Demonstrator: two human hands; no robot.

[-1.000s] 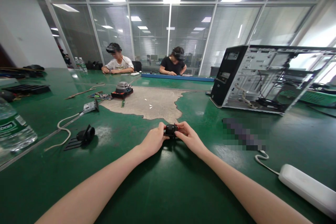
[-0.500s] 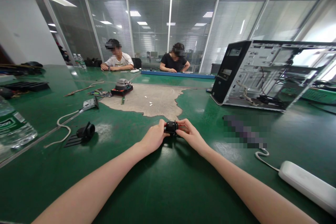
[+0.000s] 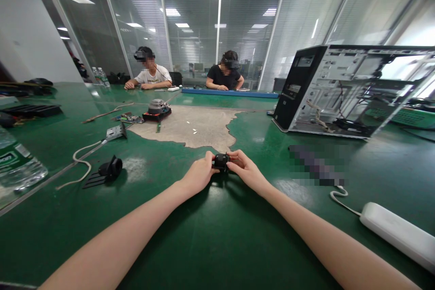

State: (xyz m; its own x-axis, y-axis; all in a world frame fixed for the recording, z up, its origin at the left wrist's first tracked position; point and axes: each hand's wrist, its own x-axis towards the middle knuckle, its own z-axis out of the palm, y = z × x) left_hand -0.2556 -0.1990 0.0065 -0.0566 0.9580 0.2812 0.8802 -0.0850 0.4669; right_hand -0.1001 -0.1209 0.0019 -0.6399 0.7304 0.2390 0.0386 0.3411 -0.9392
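A small black round part point(image 3: 221, 161) is held just above the green table point(image 3: 217, 235), near the middle of the view. My left hand point(image 3: 200, 173) grips its left side between thumb and fingers. On its right side, my right hand point(image 3: 246, 170) has its thumb and fingertips closed on the same part. Further left lies another black plastic piece point(image 3: 110, 168) with a round opening and flat prongs. The finer shape of the held part is too small to tell.
An open computer case point(image 3: 299, 86) stands at right, a white power strip point(image 3: 397, 235) nearer. At left are a water bottle point(image 3: 20, 163), a metal bracket point(image 3: 115, 132) and a cord. Two people point(image 3: 149, 72) sit across the table.
The view has tilted slightly, so the scene sits a little higher. Both hands still hold the black part, which looks slightly turned. The left person's far hand has shifted outward.
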